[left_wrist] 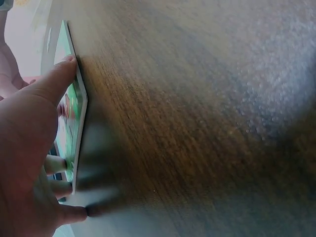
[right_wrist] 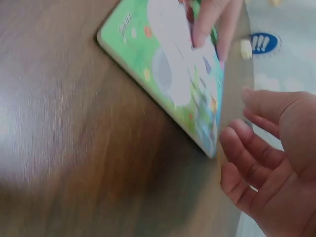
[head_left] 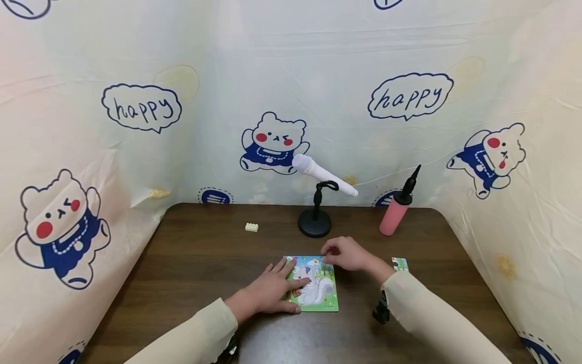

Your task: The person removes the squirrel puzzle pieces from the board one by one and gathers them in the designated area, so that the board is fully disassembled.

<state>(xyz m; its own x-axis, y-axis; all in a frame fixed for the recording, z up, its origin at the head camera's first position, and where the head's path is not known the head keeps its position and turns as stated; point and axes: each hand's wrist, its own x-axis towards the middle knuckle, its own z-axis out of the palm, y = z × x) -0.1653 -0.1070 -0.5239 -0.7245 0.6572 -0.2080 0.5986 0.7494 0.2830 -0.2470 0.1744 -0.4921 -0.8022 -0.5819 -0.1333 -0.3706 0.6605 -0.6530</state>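
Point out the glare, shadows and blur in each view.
Head: mostly clear, faint sheen on the table near the bottom edge. Left wrist: hazy glare at upper right, dark finger shadows beside the left hand. Right wrist: pale glare at the left edge, dark shadow beside the picture board, whose print looks smeared.

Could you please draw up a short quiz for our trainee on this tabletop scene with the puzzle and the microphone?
1. Which hand is spread on the puzzle?
2. True or false: the microphone is tilted on a black stand.
3. In the head view, the small printed piece lies to the puzzle's: a) left, b) right.

Key: 1. The left hand. 2. True. 3. b.
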